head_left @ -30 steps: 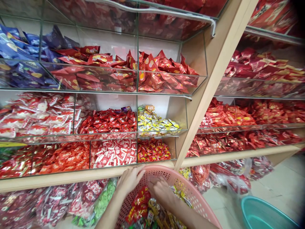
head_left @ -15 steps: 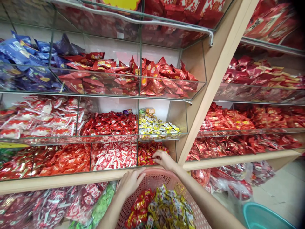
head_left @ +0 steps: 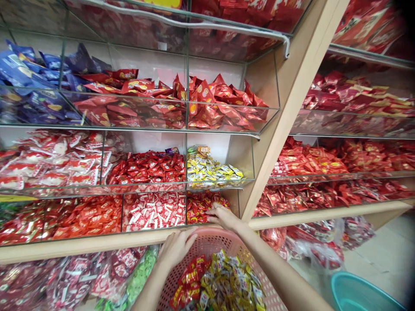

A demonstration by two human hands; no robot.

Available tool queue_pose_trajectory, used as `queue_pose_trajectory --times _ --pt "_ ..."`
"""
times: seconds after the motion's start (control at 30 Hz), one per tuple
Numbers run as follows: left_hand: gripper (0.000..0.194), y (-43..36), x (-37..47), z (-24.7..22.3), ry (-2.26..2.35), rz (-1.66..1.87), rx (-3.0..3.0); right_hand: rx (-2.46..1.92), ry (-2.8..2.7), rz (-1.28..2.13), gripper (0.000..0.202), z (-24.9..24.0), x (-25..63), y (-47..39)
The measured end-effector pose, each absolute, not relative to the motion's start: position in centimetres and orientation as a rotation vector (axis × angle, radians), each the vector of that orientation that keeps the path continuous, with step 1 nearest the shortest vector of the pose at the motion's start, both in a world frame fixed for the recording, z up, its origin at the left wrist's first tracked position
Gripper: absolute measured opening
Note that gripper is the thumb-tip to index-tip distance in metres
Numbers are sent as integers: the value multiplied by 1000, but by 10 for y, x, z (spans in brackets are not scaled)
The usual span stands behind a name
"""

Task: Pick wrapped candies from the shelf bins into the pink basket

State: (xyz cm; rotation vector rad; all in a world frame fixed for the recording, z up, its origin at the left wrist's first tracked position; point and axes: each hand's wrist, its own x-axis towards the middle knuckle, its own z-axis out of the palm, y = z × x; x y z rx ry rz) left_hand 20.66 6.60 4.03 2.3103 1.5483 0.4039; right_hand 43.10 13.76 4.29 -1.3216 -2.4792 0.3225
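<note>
A pink perforated plastic basket (head_left: 223, 237) tilts against the shelf's front edge. It holds red-wrapped candies (head_left: 189, 285) on the left and a larger heap of yellow-and-white wrapped candies (head_left: 231, 280). My left hand (head_left: 178, 248) is closed over the basket's left rim. My right hand (head_left: 224, 216) reaches past the rim into the lowest bin of red-and-yellow wrapped candies (head_left: 197, 207). Its fingers are bent among the wrappers, thumb close to the fingertips; whatever lies between them is hidden.
Glass-fronted bins hold blue packets (head_left: 35, 93), red packets (head_left: 210, 106), yellow-wrapped candies (head_left: 210, 168) and red-and-white candies (head_left: 155, 211). A wooden upright (head_left: 288, 103) divides the shelves. Bagged candy (head_left: 74, 276) lies underneath. On the floor at right stands a teal tub (head_left: 359, 293).
The right hand has shifted slightly within the candy bin, its fingers still among the wrappers. My left hand keeps its place on the rim. The view has moved very little.
</note>
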Motion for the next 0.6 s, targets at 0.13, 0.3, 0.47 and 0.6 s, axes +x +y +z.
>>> queue_pose_trajectory --times 0.13,0.3,0.47,0.6 --pt "48 66 208 41 1584 375 2305 -1326 -2503 269 25 49 428 136" --pt "48 65 207 40 1581 389 2299 -1360 -2395 275 15 50 426 134" --pt "49 66 207 39 1587 379 2304 -1314 -2332 262 16 50 427 131" --pt "50 65 207 41 1576 389 2316 -1269 -2299 210 13 47 427 123"
